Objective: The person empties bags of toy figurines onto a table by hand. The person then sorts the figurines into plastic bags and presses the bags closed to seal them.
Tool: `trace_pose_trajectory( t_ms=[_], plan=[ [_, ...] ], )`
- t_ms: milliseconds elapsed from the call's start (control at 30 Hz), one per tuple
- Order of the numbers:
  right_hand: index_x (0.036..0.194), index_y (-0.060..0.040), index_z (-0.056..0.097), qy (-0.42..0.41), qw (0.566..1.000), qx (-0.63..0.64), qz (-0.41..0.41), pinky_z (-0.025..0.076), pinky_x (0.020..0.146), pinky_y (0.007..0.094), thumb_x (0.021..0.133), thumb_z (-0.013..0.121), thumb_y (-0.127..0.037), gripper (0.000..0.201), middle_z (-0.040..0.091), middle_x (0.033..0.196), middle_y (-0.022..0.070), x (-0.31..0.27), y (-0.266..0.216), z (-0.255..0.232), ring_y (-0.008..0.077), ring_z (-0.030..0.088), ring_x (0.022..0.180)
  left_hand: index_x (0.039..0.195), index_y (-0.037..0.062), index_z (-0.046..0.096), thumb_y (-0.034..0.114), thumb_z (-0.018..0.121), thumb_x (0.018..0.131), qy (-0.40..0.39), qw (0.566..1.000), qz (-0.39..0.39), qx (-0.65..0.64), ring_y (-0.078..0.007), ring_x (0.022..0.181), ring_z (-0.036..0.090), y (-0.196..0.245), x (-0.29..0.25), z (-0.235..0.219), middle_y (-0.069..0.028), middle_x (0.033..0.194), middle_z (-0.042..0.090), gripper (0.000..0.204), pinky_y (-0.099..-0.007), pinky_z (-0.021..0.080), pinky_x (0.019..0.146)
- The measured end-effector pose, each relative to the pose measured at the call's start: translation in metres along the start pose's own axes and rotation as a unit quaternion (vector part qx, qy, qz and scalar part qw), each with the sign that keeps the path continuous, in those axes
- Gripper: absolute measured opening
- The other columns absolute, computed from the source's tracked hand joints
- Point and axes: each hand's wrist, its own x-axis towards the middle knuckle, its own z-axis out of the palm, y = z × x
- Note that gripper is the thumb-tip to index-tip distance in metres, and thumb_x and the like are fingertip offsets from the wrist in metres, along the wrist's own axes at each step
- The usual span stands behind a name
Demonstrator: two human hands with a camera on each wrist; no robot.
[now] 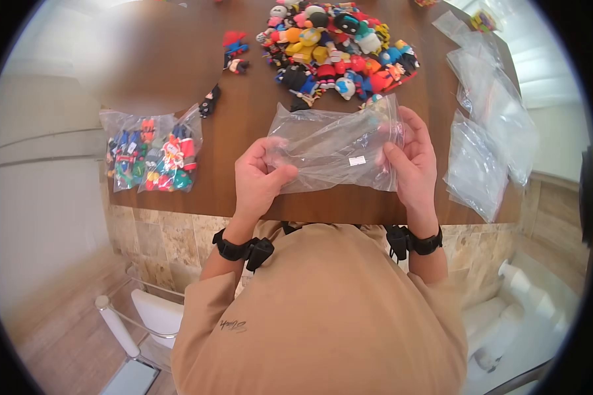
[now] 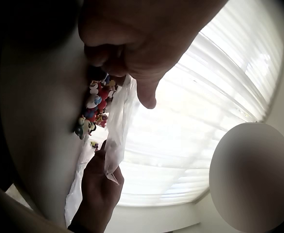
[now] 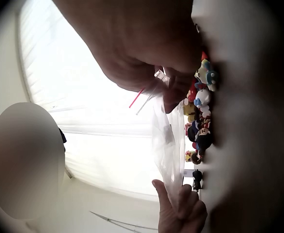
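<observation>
Holding one clear bag (image 1: 329, 145) stretched between both hands, just above the near part of the brown table (image 1: 240, 99), you seem to be at the step of readying it for opening. Your left hand (image 1: 260, 174) grips its left end, thumb in front and fingers curled behind; your right hand (image 1: 412, 158) pinches the other end, beside the closure, where the right wrist view shows a red strip (image 3: 135, 98). Your next move likely calls for parting the two layers at that edge with your right thumb and fingers while your left hand steadies the far end; thin film may cling to itself.

Now the count. You have one bag in hand, with one white label (image 1: 356, 160) on it. To your left stand what look like two filled bags (image 1: 178, 161), touching, their figures too crowded to count. Beyond the bag lies one large pile of figures (image 1: 339, 49), also too jumbled for a number. Three loose figures (image 1: 209, 102) seem to lie left of that pile. To your right, spare bags (image 1: 478, 158) overlap: at least three, though you cannot tell exactly.
</observation>
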Motion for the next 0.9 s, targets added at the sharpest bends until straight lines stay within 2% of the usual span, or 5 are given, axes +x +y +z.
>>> trace_pose_trajectory(
  t_ms=[267,500,633,767,900],
  plan=[
    [0.150,-0.0006,0.032,0.182,0.950,-0.180,-0.178,0.044,0.062,0.0211,0.090,0.055,0.005,0.065,0.062,0.122,0.0144,-0.036,-0.075,-0.113,0.0072,0.055,0.072,0.110,-0.0005,0.064,-0.003,0.076,0.082,-0.013,0.993,0.025,0.111,0.0001,0.060,0.050,0.013,-0.006,-0.010,0.0043,0.073,0.061,0.031,-0.0161,0.038,0.053],
    [0.151,-0.0064,0.033,0.272,0.849,-0.452,-0.040,0.046,0.070,0.0248,0.094,0.060,-0.008,0.064,0.057,0.134,0.0135,-0.039,-0.071,-0.206,0.0114,0.056,0.081,0.105,0.0003,0.068,-0.004,0.075,0.083,0.057,0.980,0.105,0.156,-0.0023,0.071,0.055,0.045,-0.010,-0.034,0.0031,0.078,0.062,0.023,-0.0174,0.044,0.062],
    [0.147,-0.0124,0.043,0.354,0.711,-0.604,-0.063,0.047,0.091,0.0325,0.095,0.063,-0.018,0.056,0.058,0.135,0.0099,-0.042,-0.053,-0.238,0.0174,0.059,0.102,0.109,-0.0003,0.067,-0.002,0.070,0.088,0.167,0.905,0.224,0.322,-0.0085,0.078,0.061,0.068,-0.009,-0.066,-0.0031,0.087,0.067,0.020,-0.0224,0.049,0.071],
    [0.143,-0.0097,0.048,0.392,0.748,-0.529,-0.081,0.043,0.099,0.0342,0.096,0.062,-0.019,0.050,0.058,0.135,0.0112,-0.041,-0.082,-0.189,0.0194,0.055,0.115,0.115,-0.0024,0.065,0.004,0.070,0.090,0.261,0.721,0.328,0.552,-0.0202,0.104,0.063,0.089,-0.007,-0.098,-0.0125,0.111,0.069,0.026,-0.0325,0.050,0.092],
    [0.140,-0.0017,0.049,0.312,0.801,-0.470,-0.201,0.041,0.104,0.0340,0.100,0.056,-0.014,0.043,0.058,0.135,0.0129,-0.029,-0.083,-0.163,0.0198,0.055,0.119,0.122,-0.0016,0.061,0.015,0.075,0.085,0.249,0.656,0.266,0.661,-0.0307,0.124,0.055,0.094,-0.008,-0.120,-0.0158,0.129,0.061,0.043,-0.0417,0.043,0.104]
  ],
)
